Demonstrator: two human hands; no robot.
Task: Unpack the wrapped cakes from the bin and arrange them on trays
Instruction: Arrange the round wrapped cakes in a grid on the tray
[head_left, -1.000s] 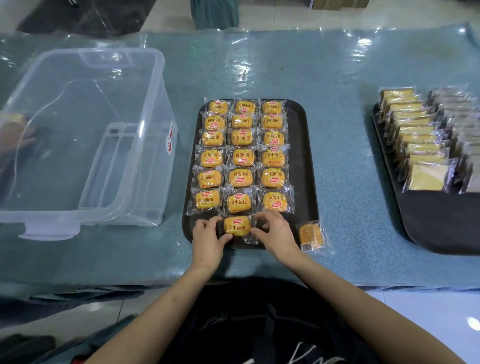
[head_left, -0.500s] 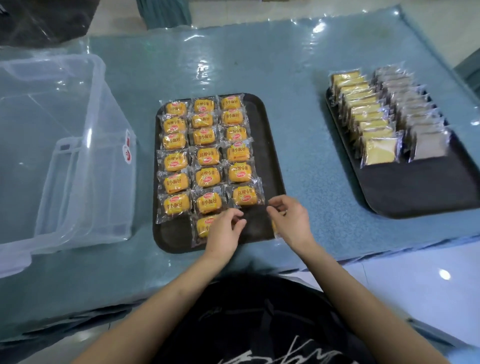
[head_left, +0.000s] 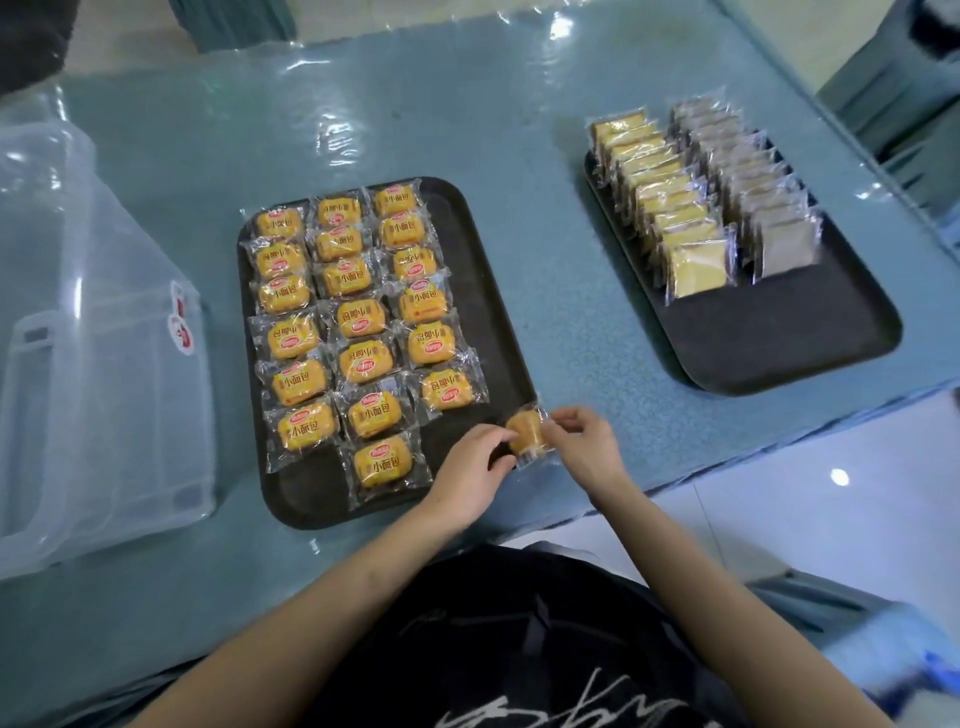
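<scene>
head | left hand (head_left: 470, 457) and right hand (head_left: 584, 441) pinch wrapped cake (head_left: 527, 435) | over tray (head_left: 488, 291) corner

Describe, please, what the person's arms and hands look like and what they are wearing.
Both forearms are bare, with no sleeves reaching them. The left hand and right hand show no gloves, rings or watch. The torso wears a black top with white lettering.

The clear bin (head_left: 93, 332) runs off the left edge — its far wall unseen; the held cake's (head_left: 525, 435) label is unreadable.
</scene>
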